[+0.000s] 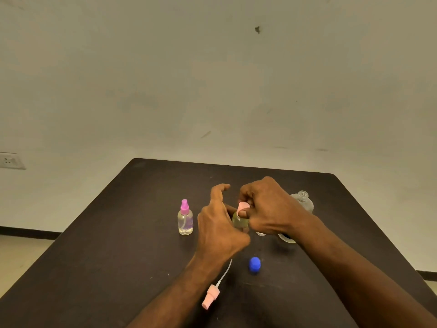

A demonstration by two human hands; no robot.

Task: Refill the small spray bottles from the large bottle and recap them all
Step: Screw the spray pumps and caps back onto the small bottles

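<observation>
A small spray bottle (239, 220) with yellowish liquid stands at the table's middle. My left hand (218, 227) wraps its body, and my right hand (267, 207) pinches the pale pink spray cap (243, 206) on its neck. To the left stands a small clear bottle (185, 221) with a magenta spray cap on. The large clear bottle (303, 201) stands behind my right wrist with its neck uncapped. A loose pink spray head (210, 296) with its dip tube lies near the front. A blue cap (255, 264) sits beside it.
The dark table (118, 233) ends at a far edge near the plain wall. The bases of clear containers (287, 239) peek out under my right wrist, mostly hidden. A wall socket (10, 160) is at the far left.
</observation>
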